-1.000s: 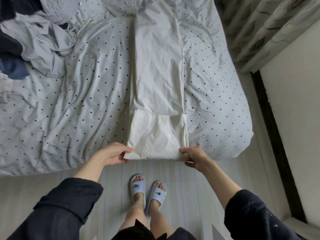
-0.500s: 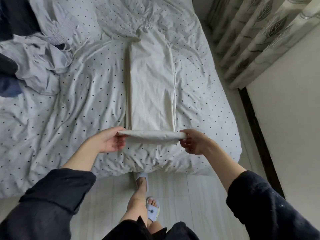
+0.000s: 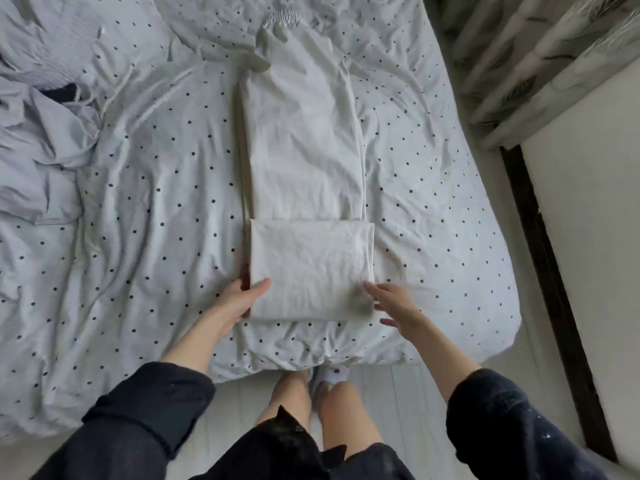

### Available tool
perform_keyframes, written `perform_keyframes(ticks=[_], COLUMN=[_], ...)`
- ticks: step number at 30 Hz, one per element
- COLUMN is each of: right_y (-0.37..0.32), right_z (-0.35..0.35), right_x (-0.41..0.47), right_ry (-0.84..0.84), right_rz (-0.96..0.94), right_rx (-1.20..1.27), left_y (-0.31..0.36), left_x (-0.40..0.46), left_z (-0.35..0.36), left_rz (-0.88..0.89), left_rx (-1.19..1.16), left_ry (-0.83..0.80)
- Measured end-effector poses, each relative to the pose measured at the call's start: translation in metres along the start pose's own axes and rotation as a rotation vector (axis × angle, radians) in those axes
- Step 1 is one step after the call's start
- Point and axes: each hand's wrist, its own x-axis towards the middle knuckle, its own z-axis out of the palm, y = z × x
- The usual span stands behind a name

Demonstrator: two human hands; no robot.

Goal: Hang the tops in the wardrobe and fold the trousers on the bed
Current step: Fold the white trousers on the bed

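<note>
Soft, cool daylight fills the view, even and glare-free, brightest on the polka-dot bedding (image 3: 138,209). Shadows are faint, pooling in the creases. The right hand (image 3: 394,303) is smeared by motion blur. Wide-angle distortion bends the curtain (image 3: 540,64) and the dark sleeves (image 3: 145,420) near the edges.

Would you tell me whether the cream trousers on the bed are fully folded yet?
Partly folded: the cream cotton trousers have their near end doubled into a flat block, while the rest lies stretched out toward the gathered waistband.
</note>
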Motion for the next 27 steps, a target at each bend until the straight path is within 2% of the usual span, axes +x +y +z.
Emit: perform_keyframes(ticks=[12,16,21,25,27], right_y=[0.006,0.007,0.019,-0.007,-0.031], right_z=[-0.013,-0.027,-0.056,-0.069,-0.069], right_x=[0.022,-0.009,-0.050,-0.057,-0.056], right_ry=[-0.147,-0.117,-0.235,-0.264,-0.247], right_rz=[0.068,0.073,0.267,0.312,0.291], right_rx=[0.090,-0.010,-0.160,-0.183,-0.145], left_y=[-0.002,-0.006,-0.025,-0.013,0.005], left_x=[-0.016,-0.051,-0.095,-0.105,-0.104], left_z=[0.003,0.008,0.016,0.010,0.003], left_rz=[0.053,-0.032,-0.236,-0.269,-0.246], left_rx=[0.012,0.020,0.051,0.017,-0.081], left_ry=[0.022,-0.030,-0.223,-0.293,-0.266])
